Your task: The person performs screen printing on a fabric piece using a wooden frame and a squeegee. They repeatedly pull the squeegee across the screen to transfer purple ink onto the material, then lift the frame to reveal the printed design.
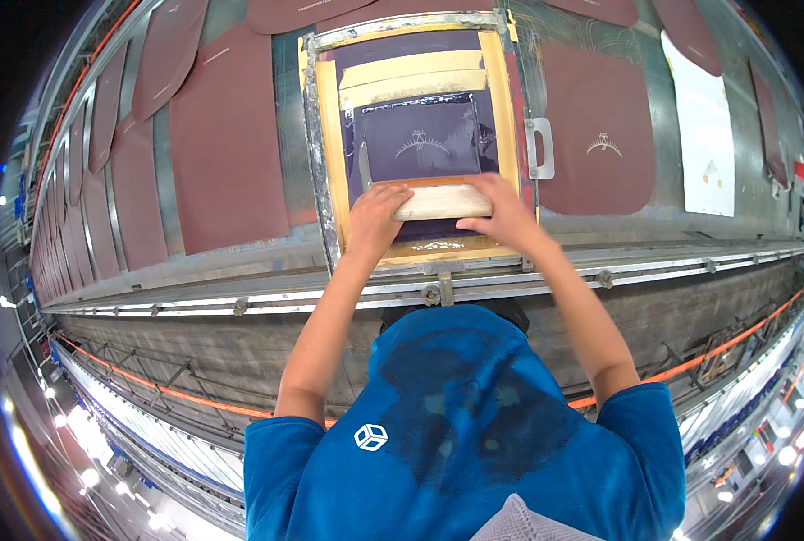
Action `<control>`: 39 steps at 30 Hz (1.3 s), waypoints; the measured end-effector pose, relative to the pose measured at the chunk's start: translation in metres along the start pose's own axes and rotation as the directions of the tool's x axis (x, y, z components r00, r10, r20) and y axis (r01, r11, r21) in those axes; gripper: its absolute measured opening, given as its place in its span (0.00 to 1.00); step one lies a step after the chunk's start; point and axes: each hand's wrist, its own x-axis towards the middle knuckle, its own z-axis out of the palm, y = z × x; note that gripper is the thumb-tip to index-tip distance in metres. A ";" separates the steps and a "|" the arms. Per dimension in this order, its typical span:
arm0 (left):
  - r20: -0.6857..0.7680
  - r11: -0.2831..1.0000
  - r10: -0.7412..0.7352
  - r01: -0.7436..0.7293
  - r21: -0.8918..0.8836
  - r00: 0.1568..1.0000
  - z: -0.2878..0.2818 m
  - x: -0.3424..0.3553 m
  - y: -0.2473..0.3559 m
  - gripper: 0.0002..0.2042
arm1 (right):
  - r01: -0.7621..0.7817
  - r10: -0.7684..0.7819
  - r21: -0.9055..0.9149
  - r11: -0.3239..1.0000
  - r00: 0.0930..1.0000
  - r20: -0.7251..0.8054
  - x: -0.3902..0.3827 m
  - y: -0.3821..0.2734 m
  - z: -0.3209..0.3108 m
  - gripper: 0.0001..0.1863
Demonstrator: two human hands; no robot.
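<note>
A framed printing screen (323,144) with yellow tape lies on the long table, its dark mesh showing a pale emblem (420,144). A pale wooden squeegee (438,203) with an orange edge lies crosswise on the mesh below the emblem. My left hand (381,216) grips the squeegee's left end, fingers curled over it. My right hand (501,212) holds the right end, thumb at its lower edge. A metal handle (537,148) sticks out from the frame's right side.
Maroon pieces (226,144) line the tabletop, one with a pale emblem (591,180) right of the frame. A white sheet (695,108) lies farther right. A metal rail (654,269) with clamps runs along the near edge, with an orange bar (177,383) lower down.
</note>
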 end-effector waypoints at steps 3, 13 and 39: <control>0.014 0.996 -0.018 0.017 0.083 1.000 -0.010 0.007 -0.001 0.23 | -0.145 0.077 -0.134 0.980 0.906 -0.416 0.054 0.056 -0.049 0.28; -0.047 0.997 0.031 -0.027 0.066 0.998 0.015 0.009 0.016 0.29 | -0.253 0.202 -0.002 0.968 0.780 -0.592 0.103 0.124 -0.086 0.13; -0.085 0.992 -0.030 0.040 0.118 0.996 -0.095 0.006 0.013 0.34 | -0.308 0.327 0.127 0.943 0.784 -0.528 0.157 0.001 -0.095 0.14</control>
